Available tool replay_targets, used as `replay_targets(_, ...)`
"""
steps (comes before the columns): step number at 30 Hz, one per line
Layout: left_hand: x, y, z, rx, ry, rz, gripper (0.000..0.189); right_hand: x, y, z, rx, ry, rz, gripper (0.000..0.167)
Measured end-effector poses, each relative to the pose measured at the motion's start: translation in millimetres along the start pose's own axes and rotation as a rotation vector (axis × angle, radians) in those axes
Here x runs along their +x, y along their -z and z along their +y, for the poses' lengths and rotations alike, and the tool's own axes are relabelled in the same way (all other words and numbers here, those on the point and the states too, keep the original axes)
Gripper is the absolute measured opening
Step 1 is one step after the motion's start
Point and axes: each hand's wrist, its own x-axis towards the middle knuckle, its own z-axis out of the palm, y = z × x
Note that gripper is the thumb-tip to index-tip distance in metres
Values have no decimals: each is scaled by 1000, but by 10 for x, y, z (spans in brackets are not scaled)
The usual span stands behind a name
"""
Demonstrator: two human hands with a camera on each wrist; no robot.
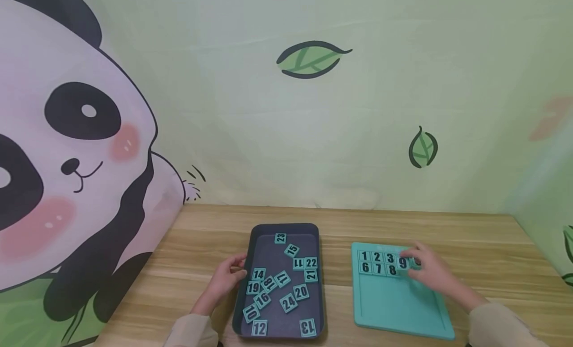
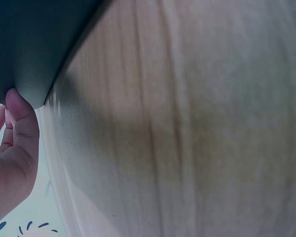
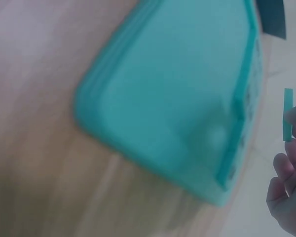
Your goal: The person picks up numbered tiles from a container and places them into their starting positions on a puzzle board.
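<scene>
My right hand (image 1: 431, 272) pinches a teal number tile (image 1: 403, 263) marked 9, just above a turquoise board (image 1: 394, 302). In the right wrist view the tile (image 3: 288, 114) shows edge-on between thumb and fingers. Tiles 1, 2 and 3 lie in the board's top row, with 6, 7 and 8 below them; my fingers partly cover another tile (image 1: 418, 261) at the right of the top row. At the left side of a dark tray (image 1: 270, 255), my left hand (image 1: 224, 279) rests its fingertips against the outer wall, fingers relaxed.
Several loose number tiles, such as 24 (image 1: 288, 303) and 13 (image 1: 308, 327), lie scattered in the tray at various angles. Tray and board stand side by side on a wooden table (image 1: 337, 287), a strip of wood between them. Behind rises a printed panda backdrop (image 1: 250, 138).
</scene>
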Motion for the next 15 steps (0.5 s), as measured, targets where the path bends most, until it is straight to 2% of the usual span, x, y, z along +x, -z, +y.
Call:
replay_targets(5, -7, 6, 4, 5, 2, -8, 40, -25, -38, 153, -47, -19, -24, 39)
replay_targets(12, -3, 12, -2, 13, 7, -11, 40, -46, -129, 274, -190, 30, -10, 37)
replay_targets(15, 4, 14, -9, 11, 5, -8, 40, -48, -157, 299, -215, 45, 8, 37)
